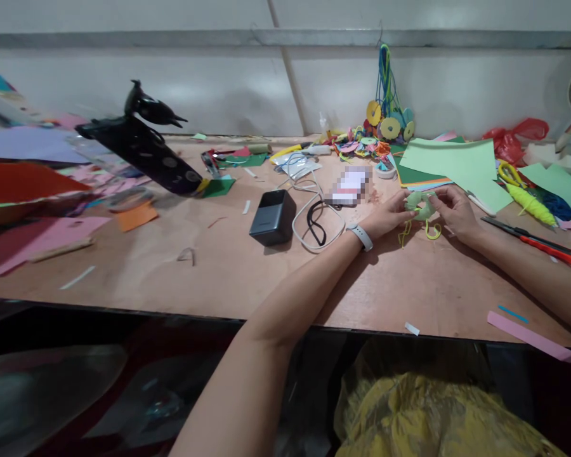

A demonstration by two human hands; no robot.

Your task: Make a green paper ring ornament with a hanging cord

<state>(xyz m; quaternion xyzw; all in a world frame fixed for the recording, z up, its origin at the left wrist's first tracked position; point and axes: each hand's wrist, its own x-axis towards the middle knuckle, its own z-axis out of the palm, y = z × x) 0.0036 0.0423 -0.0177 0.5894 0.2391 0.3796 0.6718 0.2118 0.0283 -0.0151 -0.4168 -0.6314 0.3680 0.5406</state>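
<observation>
Pale green paper piece (419,204), small and curled, with thin yellow-green strips (432,231) trailing from its lower edge, sits pinched between your two hands just above the brown wooden tabletop (228,266), near its far right part. Your left hand (385,219), a white band at the wrist, closes its fingers on the piece's left side; your right hand (454,212) closes on its right side. The likely faults: too hard a pinch creases or tears the thin paper, and opposed pulling loosens the hanging strips. The red-handled scissors (545,244) lie just beside your right forearm, which could catch them. The white looped cable (314,219) near your left wrist could snag.
</observation>
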